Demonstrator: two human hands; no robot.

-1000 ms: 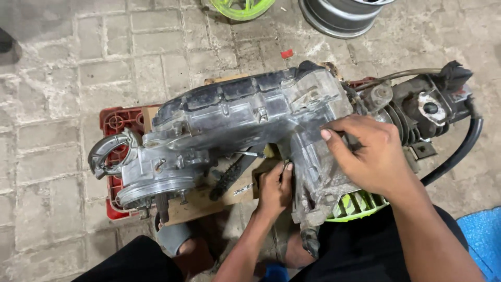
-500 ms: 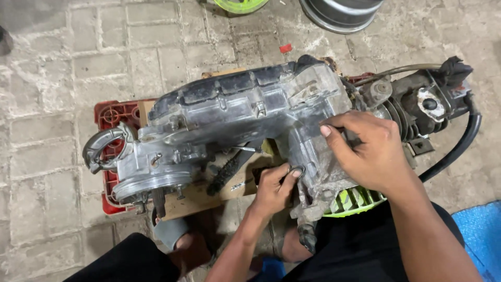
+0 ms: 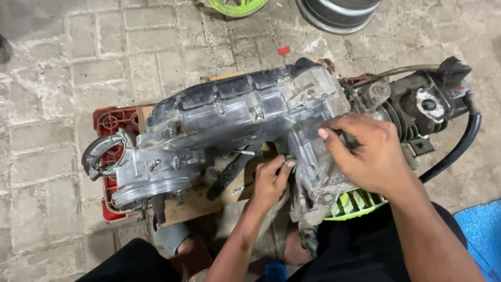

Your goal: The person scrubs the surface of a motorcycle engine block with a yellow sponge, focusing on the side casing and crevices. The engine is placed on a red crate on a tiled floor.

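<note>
Head view: scooter engine (image 3: 235,120) lies on cardboard (image 3: 203,201) over a red crate (image 3: 107,122) on grey brick paving (image 3: 62,62). My right hand (image 3: 373,154) rests open on the casing; my left hand (image 3: 271,183) pinches beneath it, having crept up since the earlier frame.

**Worn grey brick paving, wheels at the far edge**

Floor of grey rectangular paving bricks (image 3: 62,68), stained and uneven. Beyond the bricks, at the top edge: a lime-green spoked wheel rim (image 3: 237,6) and, right of it, a dark metal wheel rim (image 3: 339,13). Near that rim, a small red scrap (image 3: 283,50). Bottom right, a blue sheet (image 3: 482,235).
</note>
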